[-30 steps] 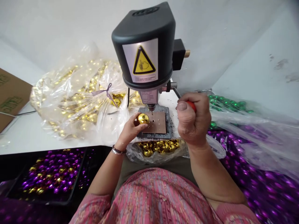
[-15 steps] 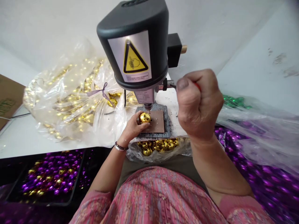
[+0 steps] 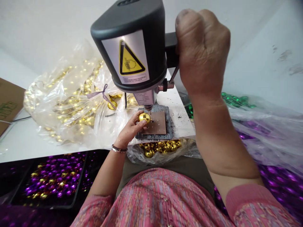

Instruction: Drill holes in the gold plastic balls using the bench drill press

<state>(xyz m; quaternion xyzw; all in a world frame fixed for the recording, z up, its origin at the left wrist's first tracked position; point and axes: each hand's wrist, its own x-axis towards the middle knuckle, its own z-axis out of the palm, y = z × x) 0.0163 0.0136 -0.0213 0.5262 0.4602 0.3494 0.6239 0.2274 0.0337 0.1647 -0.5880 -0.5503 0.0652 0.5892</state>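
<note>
A black drill press [image 3: 132, 44] with a yellow warning label stands in front of me. Its thin bit points down over a brown board [image 3: 157, 124] that has a small dark hole and lies on the grey metal base [image 3: 168, 126]. My left hand [image 3: 132, 127] pinches a shiny gold ball [image 3: 144, 118] at the board's left side, beside the bit. High at the right, my right hand [image 3: 203, 50] is wrapped round the end of the press lever [image 3: 174, 75]; the grip itself is hidden in the fist.
Clear bags of gold balls [image 3: 78, 104] lie on the white table at the left. An open bag of gold balls [image 3: 163, 147] sits at my lap. A dark tray [image 3: 53, 179] holds purple and gold balls. Green balls [image 3: 239, 100] and purple balls [image 3: 279, 186] lie at the right.
My right hand has risen with the lever. My left hand has shifted slightly left with the gold ball, which has turned and now sits farther from the bit.
</note>
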